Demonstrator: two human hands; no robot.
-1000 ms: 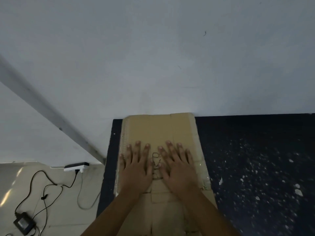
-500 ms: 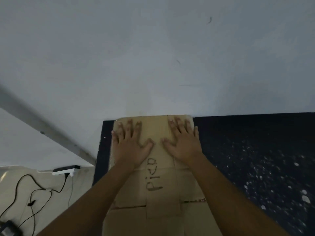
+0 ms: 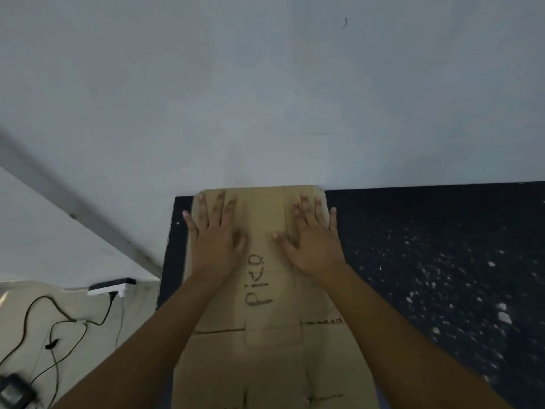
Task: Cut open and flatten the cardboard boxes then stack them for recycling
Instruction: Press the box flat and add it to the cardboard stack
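Cardboard (image 3: 274, 335) lies flattened on the dark worktop (image 3: 427, 246), far edge against the wall (image 3: 265, 98). Left hand (image 3: 216, 246) and right hand (image 3: 314, 246) press it, fingers spread flat, gripping nothing.

The setting appears to be a plain indoor room, possibly a home or small workroom; the exact type cannot be determined. A bare pale wall (image 3: 265, 84) rises directly behind a dark, white-speckled surface (image 3: 442, 261) that abuts it. To the left, on a light floor (image 3: 88, 335), a black-and-white power strip (image 3: 112, 286) lies against the wall, with black cables (image 3: 59, 326) trailing to a small adapter (image 3: 13, 394).
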